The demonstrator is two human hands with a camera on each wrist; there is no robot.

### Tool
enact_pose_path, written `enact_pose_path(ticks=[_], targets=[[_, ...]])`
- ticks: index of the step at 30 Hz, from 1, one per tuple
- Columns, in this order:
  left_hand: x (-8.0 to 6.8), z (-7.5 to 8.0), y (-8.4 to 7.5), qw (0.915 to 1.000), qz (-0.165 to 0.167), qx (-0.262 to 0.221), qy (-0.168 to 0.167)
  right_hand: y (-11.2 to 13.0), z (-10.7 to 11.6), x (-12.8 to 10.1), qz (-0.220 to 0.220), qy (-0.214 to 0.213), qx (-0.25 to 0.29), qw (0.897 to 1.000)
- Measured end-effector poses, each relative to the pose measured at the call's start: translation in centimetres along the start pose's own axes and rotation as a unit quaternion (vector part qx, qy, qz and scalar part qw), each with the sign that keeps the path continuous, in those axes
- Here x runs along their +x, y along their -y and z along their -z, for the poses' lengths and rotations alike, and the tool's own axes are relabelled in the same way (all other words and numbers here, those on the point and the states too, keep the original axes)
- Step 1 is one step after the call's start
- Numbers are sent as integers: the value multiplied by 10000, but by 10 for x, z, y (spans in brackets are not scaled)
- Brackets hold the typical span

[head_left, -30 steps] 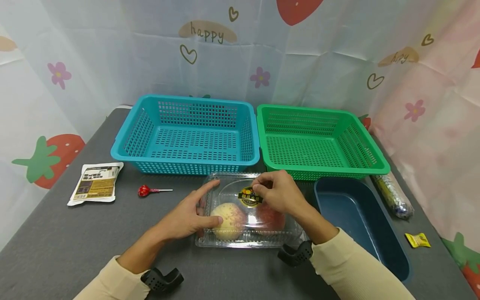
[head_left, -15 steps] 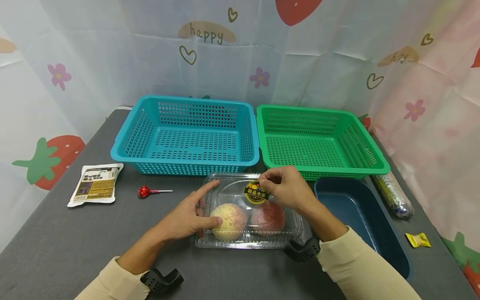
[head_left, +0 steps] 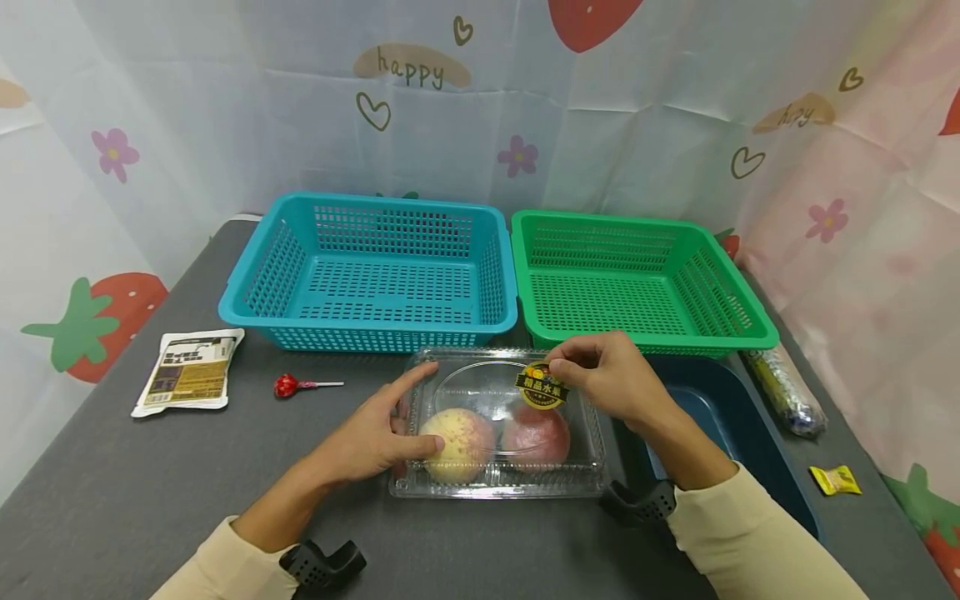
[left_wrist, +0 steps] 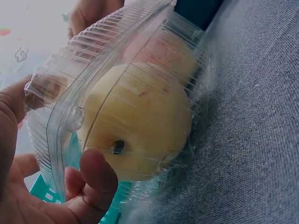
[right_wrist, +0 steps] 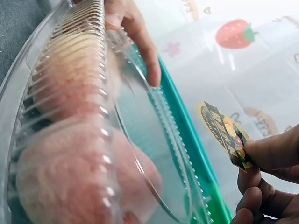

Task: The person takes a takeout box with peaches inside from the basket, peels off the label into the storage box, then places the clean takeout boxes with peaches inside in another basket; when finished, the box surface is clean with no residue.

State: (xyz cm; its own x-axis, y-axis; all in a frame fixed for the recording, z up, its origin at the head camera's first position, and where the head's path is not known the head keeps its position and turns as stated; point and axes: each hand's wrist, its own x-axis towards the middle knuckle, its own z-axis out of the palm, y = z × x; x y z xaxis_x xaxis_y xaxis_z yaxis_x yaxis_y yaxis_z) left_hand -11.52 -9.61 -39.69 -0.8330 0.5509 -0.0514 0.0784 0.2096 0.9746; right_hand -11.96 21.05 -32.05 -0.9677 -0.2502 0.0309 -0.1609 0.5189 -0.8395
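Observation:
A clear plastic clamshell box (head_left: 497,490) lies on the table with two peaches inside, a pale yellow peach (head_left: 457,444) and a redder peach (head_left: 537,437). My left hand (head_left: 378,432) grips the box's left side, thumb on the lid and other fingers spread along the edge and around its side. Between thumb and index finger, my right hand (head_left: 611,377) pinches a round black-and-gold sticker (right_wrist: 223,133) printed with fruit. In the right wrist view the sticker is off the lid, held in the air beside it. Its curled lower fingers hold nothing else.
Behind the box stand a blue basket (head_left: 375,319) and a green basket (head_left: 645,340). A dark blue tray (head_left: 705,392) is partly under the right forearm. Around lie a lollipop (head_left: 286,385), a white-and-gold packet (head_left: 187,372), a wrapped roll (head_left: 786,392) and a yellow candy (head_left: 836,480).
My right hand has moved to the right, carrying the sticker from the middle of the lid toward the box's right side. The left hand and the box have stayed in place.

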Motion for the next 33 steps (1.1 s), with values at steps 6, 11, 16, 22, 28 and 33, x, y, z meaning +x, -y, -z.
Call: enact_pose_path(ticks=[6,11,16,22,28,33], targets=[[0,0,-1,10000,-7,-18,-39,-3,10,-6,-22,40,-10,10000],[-1,-1,-1,10000,44,0,-69,-6,18,-11,-111,117,31,9999],[-1,-1,-1,10000,55,16,-76,-8,25,-17,-164,225,-6,9996],[-1,-2,-1,10000,57,-38,-55,-11,35,-24,-199,227,-33,9995],[-1,-1,-2,9999,58,-59,-67,-18,46,-29,-226,257,-199,9992],[0,-1,-1,9999,93,-53,-88,-25,56,-32,-273,312,-145,9990]])
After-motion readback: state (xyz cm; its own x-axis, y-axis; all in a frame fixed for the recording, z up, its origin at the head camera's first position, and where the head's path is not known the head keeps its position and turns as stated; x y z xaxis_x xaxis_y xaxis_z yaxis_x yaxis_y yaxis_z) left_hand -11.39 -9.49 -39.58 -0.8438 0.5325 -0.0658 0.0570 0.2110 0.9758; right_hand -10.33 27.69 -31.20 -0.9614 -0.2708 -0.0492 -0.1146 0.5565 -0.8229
